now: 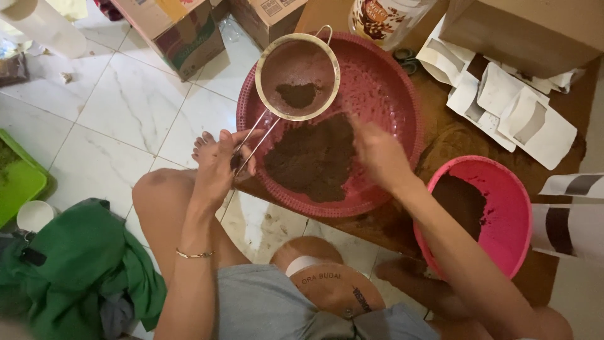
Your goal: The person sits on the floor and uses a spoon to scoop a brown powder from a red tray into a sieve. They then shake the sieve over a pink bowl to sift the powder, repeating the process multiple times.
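Brown powder (pixel 313 160) in red tray (pixel 390 94), sieve (pixel 297 77), pink bowl (pixel 503 214).

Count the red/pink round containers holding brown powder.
2. A wide red perforated tray at centre, under the sieve held by the left hand, the right hand over it; a pink bowl to its right. Others may lie out of frame.
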